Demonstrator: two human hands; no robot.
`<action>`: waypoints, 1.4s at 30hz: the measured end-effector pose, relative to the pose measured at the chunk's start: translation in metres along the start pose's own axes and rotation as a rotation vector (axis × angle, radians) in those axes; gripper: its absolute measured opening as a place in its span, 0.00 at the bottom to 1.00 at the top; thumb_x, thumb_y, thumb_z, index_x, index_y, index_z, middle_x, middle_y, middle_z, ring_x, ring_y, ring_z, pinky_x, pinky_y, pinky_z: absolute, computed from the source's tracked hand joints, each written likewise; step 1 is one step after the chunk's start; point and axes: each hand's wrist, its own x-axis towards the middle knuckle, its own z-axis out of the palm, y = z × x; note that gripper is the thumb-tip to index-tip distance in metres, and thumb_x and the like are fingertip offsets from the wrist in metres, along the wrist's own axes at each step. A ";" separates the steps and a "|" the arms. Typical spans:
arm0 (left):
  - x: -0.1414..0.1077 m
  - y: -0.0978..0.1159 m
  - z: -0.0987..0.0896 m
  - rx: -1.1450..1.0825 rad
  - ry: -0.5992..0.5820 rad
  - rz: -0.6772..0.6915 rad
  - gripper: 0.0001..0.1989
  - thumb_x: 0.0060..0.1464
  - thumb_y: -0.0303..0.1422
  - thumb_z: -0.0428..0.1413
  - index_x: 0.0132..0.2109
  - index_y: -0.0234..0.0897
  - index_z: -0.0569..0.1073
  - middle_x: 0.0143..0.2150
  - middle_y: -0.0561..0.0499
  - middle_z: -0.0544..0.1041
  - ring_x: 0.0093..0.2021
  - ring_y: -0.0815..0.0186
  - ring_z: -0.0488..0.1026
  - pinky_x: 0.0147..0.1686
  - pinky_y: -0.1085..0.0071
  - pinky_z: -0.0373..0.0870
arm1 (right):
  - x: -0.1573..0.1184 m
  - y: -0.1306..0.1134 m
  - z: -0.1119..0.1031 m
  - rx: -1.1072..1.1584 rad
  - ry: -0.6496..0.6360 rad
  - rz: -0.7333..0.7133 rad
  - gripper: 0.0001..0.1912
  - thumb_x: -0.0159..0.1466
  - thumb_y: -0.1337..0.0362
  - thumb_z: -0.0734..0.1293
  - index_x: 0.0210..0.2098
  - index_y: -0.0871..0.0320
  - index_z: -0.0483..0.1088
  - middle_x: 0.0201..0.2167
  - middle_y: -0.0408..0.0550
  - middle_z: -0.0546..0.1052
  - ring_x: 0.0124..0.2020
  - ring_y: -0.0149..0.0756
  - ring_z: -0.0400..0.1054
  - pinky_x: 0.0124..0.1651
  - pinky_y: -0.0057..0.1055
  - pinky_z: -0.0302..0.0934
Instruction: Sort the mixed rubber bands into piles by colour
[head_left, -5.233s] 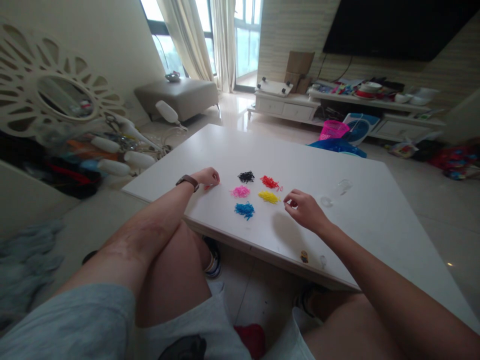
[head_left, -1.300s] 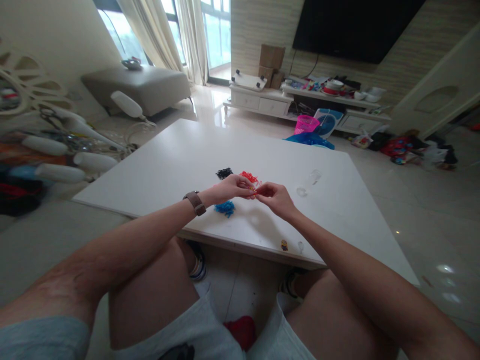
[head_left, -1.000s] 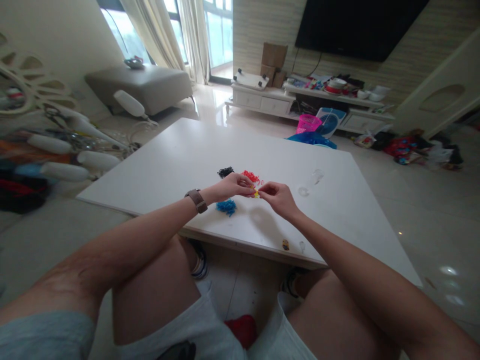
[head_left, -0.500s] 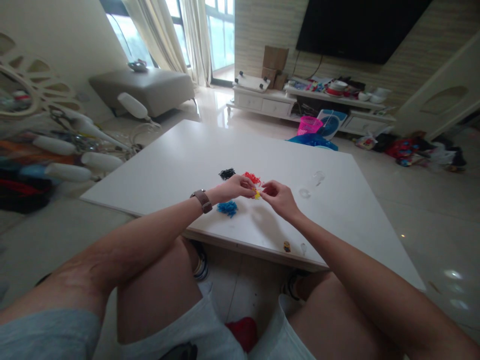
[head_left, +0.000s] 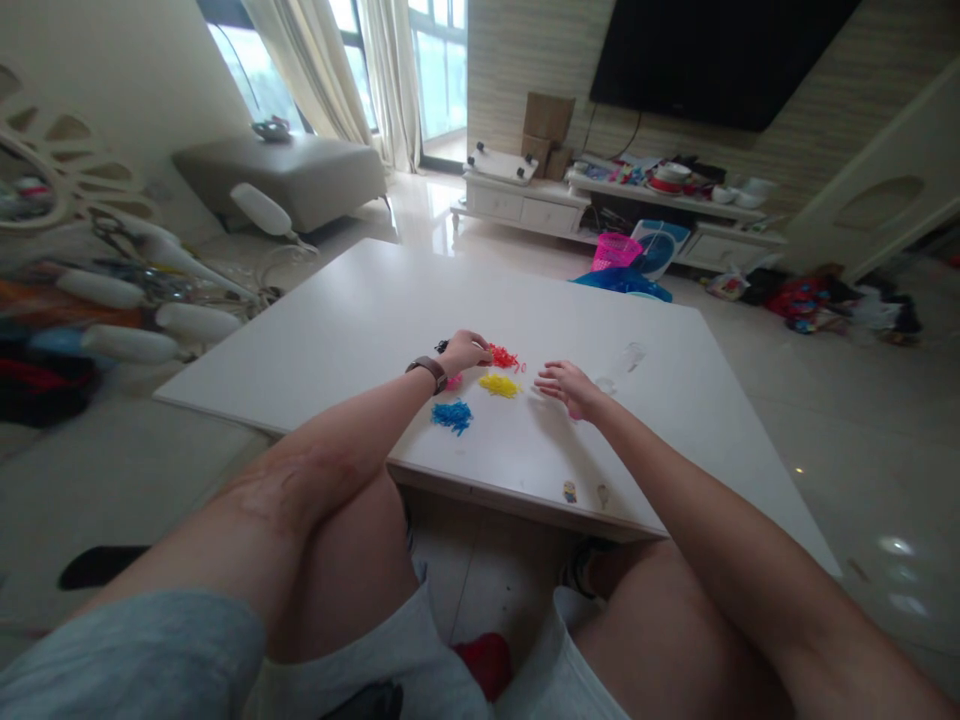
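Small piles of coloured rubber bands lie on the white table (head_left: pixel 375 310). My left hand (head_left: pixel 465 350), with a brown watch on the wrist, has its curled fingertips at the left edge of the red pile (head_left: pixel 505 357); whether it pinches a band is hidden. It covers most of the black pile (head_left: pixel 441 346) and the pink pile (head_left: pixel 454 381). The yellow pile (head_left: pixel 499 385) and the blue pile (head_left: pixel 451 415) lie in front of it. My right hand (head_left: pixel 568 385) rests flat on the table to the right of the yellow pile, fingers spread, holding nothing.
Two small clear plastic pieces (head_left: pixel 632 353) lie just beyond my right hand. Two tiny objects (head_left: pixel 568 491) sit near the table's front edge. My knees are under that edge. A pink basket (head_left: pixel 613 250) and a low TV stand (head_left: pixel 540 205) stand beyond the table.
My hands were pinched together over the yellow pile; they have parted. The left went back to the red pile, the right moved right and opened flat on the table.
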 end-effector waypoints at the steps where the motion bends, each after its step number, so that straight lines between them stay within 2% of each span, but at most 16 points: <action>1: 0.001 0.000 0.000 0.015 0.010 -0.001 0.12 0.37 0.21 0.69 0.29 0.32 0.75 0.24 0.48 0.78 0.32 0.63 0.79 0.41 0.67 0.78 | 0.002 0.001 -0.001 -0.005 0.011 -0.003 0.15 0.53 0.63 0.68 0.41 0.54 0.67 0.42 0.52 0.77 0.42 0.41 0.75 0.45 0.40 0.73; 5: 0.005 0.002 0.000 0.046 0.052 0.013 0.11 0.37 0.21 0.69 0.28 0.32 0.75 0.24 0.48 0.77 0.30 0.64 0.78 0.38 0.67 0.77 | 0.008 -0.001 -0.003 -0.097 0.129 -0.177 0.20 0.54 0.63 0.67 0.47 0.53 0.67 0.55 0.53 0.74 0.50 0.41 0.72 0.52 0.41 0.70; 7: 0.007 0.004 0.001 0.055 0.070 0.022 0.11 0.37 0.21 0.69 0.28 0.32 0.75 0.23 0.48 0.77 0.30 0.64 0.78 0.37 0.68 0.77 | 0.008 -0.002 -0.002 -0.128 0.103 -0.243 0.20 0.54 0.63 0.66 0.47 0.53 0.68 0.56 0.54 0.73 0.51 0.41 0.72 0.53 0.41 0.69; 10: 0.012 0.005 0.004 0.061 0.080 0.027 0.11 0.36 0.21 0.68 0.28 0.32 0.75 0.22 0.48 0.76 0.29 0.64 0.77 0.37 0.68 0.76 | 0.003 -0.003 0.002 -0.143 0.020 -0.246 0.20 0.54 0.62 0.67 0.47 0.55 0.69 0.50 0.53 0.76 0.48 0.41 0.73 0.52 0.41 0.69; 13: 0.016 0.004 0.010 0.055 0.078 0.029 0.10 0.37 0.21 0.67 0.28 0.32 0.75 0.22 0.49 0.76 0.29 0.64 0.77 0.36 0.69 0.76 | -0.003 -0.003 0.003 -0.166 0.002 -0.247 0.20 0.54 0.62 0.67 0.46 0.56 0.70 0.43 0.50 0.77 0.45 0.40 0.73 0.50 0.41 0.69; 18: 0.022 0.003 0.012 0.098 0.064 0.061 0.11 0.36 0.21 0.69 0.29 0.32 0.76 0.23 0.49 0.77 0.29 0.65 0.77 0.36 0.70 0.76 | -0.007 -0.003 -0.002 -0.178 0.005 -0.247 0.16 0.54 0.64 0.67 0.43 0.56 0.71 0.38 0.47 0.78 0.38 0.37 0.73 0.45 0.38 0.70; 21: 0.023 0.004 0.009 0.099 0.061 0.092 0.10 0.38 0.22 0.69 0.30 0.31 0.77 0.24 0.48 0.78 0.27 0.65 0.77 0.35 0.69 0.76 | -0.011 -0.006 -0.003 -0.187 0.009 -0.250 0.15 0.54 0.64 0.67 0.43 0.56 0.71 0.38 0.48 0.78 0.37 0.37 0.73 0.43 0.37 0.70; 23: 0.022 0.006 0.008 0.075 0.005 0.122 0.10 0.39 0.23 0.69 0.31 0.31 0.77 0.25 0.47 0.79 0.27 0.65 0.77 0.35 0.68 0.76 | -0.015 -0.010 -0.003 -0.218 0.018 -0.284 0.15 0.55 0.65 0.67 0.42 0.57 0.72 0.39 0.49 0.79 0.38 0.37 0.73 0.43 0.37 0.70; 26: 0.014 0.011 0.011 0.022 -0.144 0.171 0.11 0.41 0.24 0.70 0.32 0.30 0.77 0.26 0.45 0.80 0.28 0.65 0.78 0.36 0.67 0.77 | -0.023 -0.019 -0.002 -0.303 0.027 -0.416 0.11 0.56 0.64 0.67 0.40 0.57 0.73 0.42 0.50 0.80 0.40 0.38 0.75 0.44 0.38 0.70; 29: -0.001 0.018 0.017 0.003 -0.288 0.207 0.12 0.41 0.26 0.71 0.33 0.30 0.77 0.27 0.44 0.81 0.29 0.64 0.79 0.37 0.67 0.77 | -0.030 -0.028 0.001 -0.341 -0.002 -0.534 0.09 0.58 0.62 0.68 0.38 0.57 0.75 0.41 0.50 0.81 0.39 0.38 0.75 0.43 0.36 0.70; 32: -0.020 0.021 0.019 0.003 -0.407 0.232 0.15 0.41 0.27 0.72 0.36 0.30 0.76 0.28 0.44 0.82 0.31 0.63 0.80 0.37 0.67 0.77 | -0.036 -0.033 0.004 -0.335 -0.049 -0.578 0.10 0.60 0.60 0.69 0.38 0.57 0.77 0.40 0.50 0.82 0.37 0.37 0.76 0.39 0.34 0.70; 38: -0.039 0.021 0.019 0.018 -0.473 0.293 0.18 0.42 0.27 0.72 0.39 0.32 0.74 0.31 0.46 0.83 0.31 0.64 0.80 0.33 0.70 0.76 | -0.044 -0.033 0.010 -0.322 -0.183 -0.602 0.12 0.60 0.57 0.70 0.39 0.56 0.80 0.34 0.48 0.83 0.31 0.36 0.75 0.36 0.32 0.68; 42: -0.040 0.023 0.023 -0.015 -0.508 0.285 0.15 0.44 0.28 0.71 0.37 0.32 0.74 0.30 0.46 0.83 0.32 0.64 0.81 0.33 0.70 0.75 | -0.044 -0.032 0.011 -0.286 -0.162 -0.616 0.09 0.59 0.59 0.70 0.35 0.56 0.80 0.31 0.46 0.83 0.32 0.37 0.75 0.38 0.33 0.67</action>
